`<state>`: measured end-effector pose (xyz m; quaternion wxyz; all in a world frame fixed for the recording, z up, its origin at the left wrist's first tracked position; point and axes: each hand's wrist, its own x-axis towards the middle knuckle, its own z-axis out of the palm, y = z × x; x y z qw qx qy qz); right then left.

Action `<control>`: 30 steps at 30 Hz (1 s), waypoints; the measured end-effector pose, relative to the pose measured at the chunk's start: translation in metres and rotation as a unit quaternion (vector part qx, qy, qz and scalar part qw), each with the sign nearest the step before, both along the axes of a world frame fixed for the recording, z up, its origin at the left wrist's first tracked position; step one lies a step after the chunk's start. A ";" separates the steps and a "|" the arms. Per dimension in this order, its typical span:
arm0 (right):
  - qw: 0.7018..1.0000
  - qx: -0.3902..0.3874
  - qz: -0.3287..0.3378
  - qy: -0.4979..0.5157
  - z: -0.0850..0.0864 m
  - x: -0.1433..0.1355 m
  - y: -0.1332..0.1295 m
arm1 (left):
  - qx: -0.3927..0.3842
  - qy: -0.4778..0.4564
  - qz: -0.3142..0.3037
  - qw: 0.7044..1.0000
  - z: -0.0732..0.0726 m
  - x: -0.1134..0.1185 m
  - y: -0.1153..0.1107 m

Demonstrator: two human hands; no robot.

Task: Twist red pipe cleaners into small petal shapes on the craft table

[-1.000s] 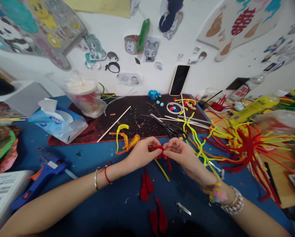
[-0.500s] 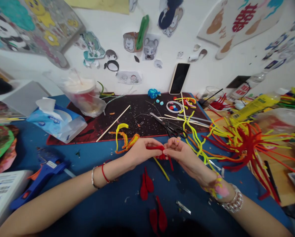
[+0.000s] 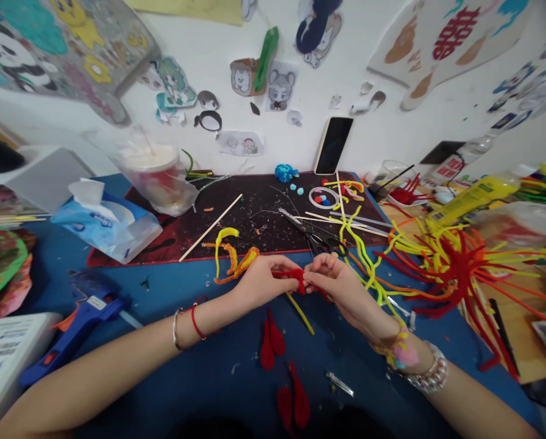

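Between my two hands, above the blue table mat, is a red pipe cleaner (image 3: 299, 275), bent and partly hidden by the fingers. My left hand (image 3: 269, 277) pinches it from the left, thumb against fingers. From the other side my right hand (image 3: 330, 279) grips it with thumb and index finger, fingertips close to the left ones. Below the hands lie several red petal-shaped pieces (image 3: 266, 349), narrow at one end. A straight yellow-green stem (image 3: 300, 314) lies just under the hands. Left of my left hand rest bent yellow and orange pipe cleaners (image 3: 231, 256).
Black scissors (image 3: 316, 236) lie on a dark mat (image 3: 195, 213) scattered with scraps. A blue glue gun (image 3: 78, 323) and a tissue pack (image 3: 106, 222) are at left. Loose red and yellow pipe cleaners (image 3: 465, 268) spread at right. A metal hair clip (image 3: 339, 384) lies in front.
The red end that hung down beside my right hand has swung up and right, mostly behind the fingers. Both hands keep their hold in nearly the same place.
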<state>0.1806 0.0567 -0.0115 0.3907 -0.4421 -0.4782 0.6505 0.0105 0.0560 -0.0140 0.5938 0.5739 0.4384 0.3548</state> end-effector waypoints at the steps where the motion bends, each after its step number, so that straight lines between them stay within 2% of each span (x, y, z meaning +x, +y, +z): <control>1: 1.000 0.018 0.003 -0.008 0.000 0.000 0.000 | -0.007 -0.012 -0.006 1.000 0.000 0.000 0.000; 7: 0.994 0.094 -0.002 -0.057 -0.001 0.001 -0.001 | -0.015 -0.001 0.000 1.000 0.001 -0.001 0.000; 15: 0.996 0.072 0.009 -0.042 -0.003 -0.001 -0.003 | -0.024 -0.042 -0.035 0.998 0.003 -0.001 0.000; 19: 0.999 0.036 0.011 -0.023 0.002 -0.003 -0.004 | -0.005 -0.034 -0.030 0.999 0.000 -0.002 0.001; 23: 1.000 0.024 0.003 -0.017 0.003 -0.005 -0.004 | -0.019 -0.038 -0.024 0.999 -0.002 -0.001 0.001; 30: 0.990 0.104 0.004 -0.091 -0.003 -0.002 -0.003 | -0.056 -0.038 -0.023 0.997 0.002 -0.002 0.001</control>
